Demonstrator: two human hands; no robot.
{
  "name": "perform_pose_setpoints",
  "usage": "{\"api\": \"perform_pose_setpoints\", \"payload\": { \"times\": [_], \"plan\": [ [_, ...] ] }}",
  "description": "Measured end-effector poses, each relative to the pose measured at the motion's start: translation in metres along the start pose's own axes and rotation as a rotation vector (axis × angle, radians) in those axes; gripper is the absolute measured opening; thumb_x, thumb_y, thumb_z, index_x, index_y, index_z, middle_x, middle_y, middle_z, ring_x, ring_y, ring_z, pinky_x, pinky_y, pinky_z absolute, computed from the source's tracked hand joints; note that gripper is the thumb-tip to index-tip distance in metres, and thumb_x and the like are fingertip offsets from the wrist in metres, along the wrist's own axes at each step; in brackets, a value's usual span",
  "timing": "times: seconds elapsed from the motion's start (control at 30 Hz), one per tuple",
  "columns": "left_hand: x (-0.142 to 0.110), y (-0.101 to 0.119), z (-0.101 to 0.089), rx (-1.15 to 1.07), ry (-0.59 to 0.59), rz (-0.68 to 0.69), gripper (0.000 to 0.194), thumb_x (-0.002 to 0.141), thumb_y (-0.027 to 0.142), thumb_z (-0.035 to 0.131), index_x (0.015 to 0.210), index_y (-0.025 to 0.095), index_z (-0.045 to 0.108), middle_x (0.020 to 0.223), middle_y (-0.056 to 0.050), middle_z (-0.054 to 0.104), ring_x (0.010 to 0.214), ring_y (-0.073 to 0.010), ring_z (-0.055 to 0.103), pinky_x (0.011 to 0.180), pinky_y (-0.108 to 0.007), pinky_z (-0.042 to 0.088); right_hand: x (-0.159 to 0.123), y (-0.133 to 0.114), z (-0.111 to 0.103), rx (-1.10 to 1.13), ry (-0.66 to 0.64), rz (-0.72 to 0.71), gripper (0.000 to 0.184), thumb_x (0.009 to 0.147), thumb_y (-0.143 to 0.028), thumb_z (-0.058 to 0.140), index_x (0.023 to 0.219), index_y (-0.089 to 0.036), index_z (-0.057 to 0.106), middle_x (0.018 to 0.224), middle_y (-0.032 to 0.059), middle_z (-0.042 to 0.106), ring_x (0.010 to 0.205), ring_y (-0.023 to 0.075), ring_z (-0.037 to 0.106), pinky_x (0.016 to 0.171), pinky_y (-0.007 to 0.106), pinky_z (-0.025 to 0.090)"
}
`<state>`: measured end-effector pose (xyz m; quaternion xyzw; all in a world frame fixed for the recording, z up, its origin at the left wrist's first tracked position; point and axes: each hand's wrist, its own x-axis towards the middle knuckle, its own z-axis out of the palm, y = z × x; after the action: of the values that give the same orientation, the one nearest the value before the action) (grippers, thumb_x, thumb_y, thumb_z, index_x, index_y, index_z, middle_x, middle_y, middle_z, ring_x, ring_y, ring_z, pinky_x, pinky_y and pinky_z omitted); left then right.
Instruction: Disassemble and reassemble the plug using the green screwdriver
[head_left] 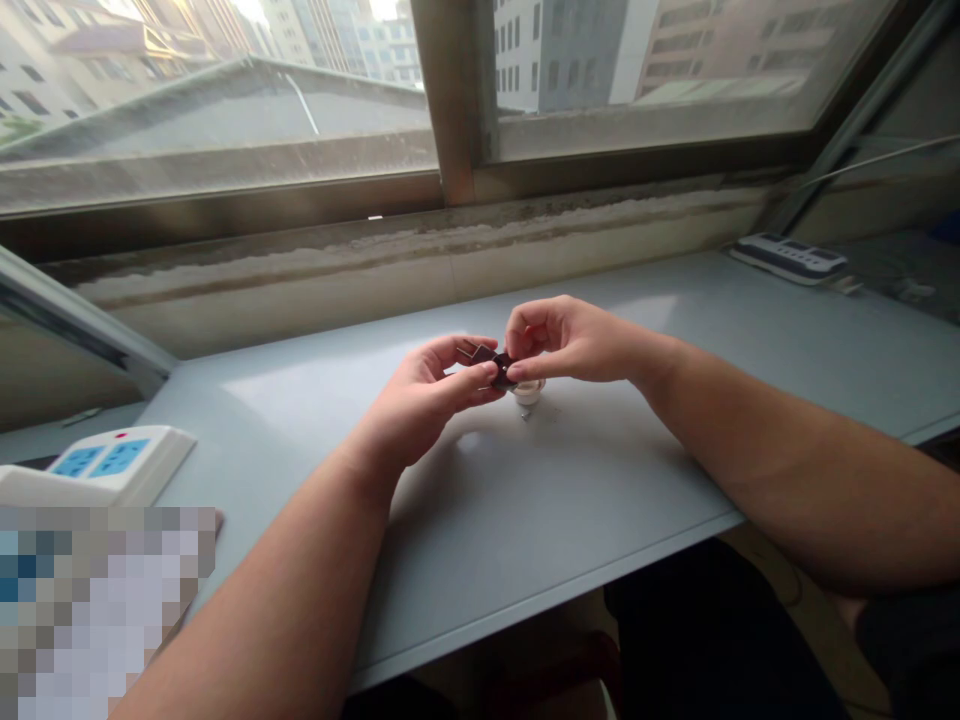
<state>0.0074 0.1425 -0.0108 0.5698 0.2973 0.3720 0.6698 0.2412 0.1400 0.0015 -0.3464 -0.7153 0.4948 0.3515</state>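
Note:
Above the middle of the grey table (480, 540), my left hand (427, 400) pinches a small dark flat piece (501, 372) between thumb and fingers. It has a light dot on it and angular parts toward the left; its exact kind is too small to make out. My right hand (574, 340) meets it from the right, with thumb and forefinger closed on its edge. Just below and behind my fingers stands a small white round cup (529, 392), partly hidden. Tiny bits (526, 415) lie on the table in front of it.
A white power strip (127, 465) with blue sockets sits at the left, beside a blurred-out flat item (97, 610). Another power strip (787, 258) lies at the far right back. Behind the table run a sill and a window frame (450, 110). The table's front edge is near my body.

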Motion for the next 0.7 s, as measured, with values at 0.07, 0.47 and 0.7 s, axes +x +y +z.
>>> {"api": "perform_pose_setpoints", "payload": {
  "times": [0.07, 0.47, 0.7],
  "plan": [
    [0.001, 0.000, 0.000, -0.063, 0.059, -0.031, 0.047, 0.077, 0.027, 0.096, 0.116, 0.013, 0.074, 0.112, -0.011, 0.075, 0.100, -0.0244, 0.077, 0.097, -0.040, 0.065, 0.000, -0.001, -0.001, 0.021, 0.009, -0.008, 0.034, 0.078, -0.036, 0.091, 0.092, -0.018, 0.065, 0.082, 0.0023, 0.074, 0.075, 0.0158, 0.069, 0.064, 0.026, 0.052],
    [0.008, 0.001, -0.004, -0.099, 0.304, -0.081, 0.026, 0.087, 0.014, 0.079, 0.109, 0.012, 0.065, 0.101, -0.011, 0.077, 0.086, -0.0234, 0.080, 0.082, -0.034, 0.068, -0.007, -0.002, -0.009, -0.619, -0.018, 0.051, 0.048, 0.077, -0.046, 0.088, 0.116, -0.022, 0.076, 0.106, 0.0056, 0.077, 0.101, 0.0223, 0.070, 0.084, 0.033, 0.053],
    [0.007, -0.001, -0.008, -0.012, 0.315, -0.075, 0.033, 0.086, 0.022, 0.087, 0.109, 0.014, 0.065, 0.105, -0.012, 0.077, 0.091, -0.0238, 0.079, 0.079, -0.034, 0.066, -0.005, -0.002, -0.012, -0.494, 0.176, -0.003, 0.041, 0.078, -0.037, 0.088, 0.112, -0.018, 0.076, 0.091, 0.0047, 0.076, 0.078, 0.0167, 0.066, 0.071, 0.032, 0.055]
  ]
}}
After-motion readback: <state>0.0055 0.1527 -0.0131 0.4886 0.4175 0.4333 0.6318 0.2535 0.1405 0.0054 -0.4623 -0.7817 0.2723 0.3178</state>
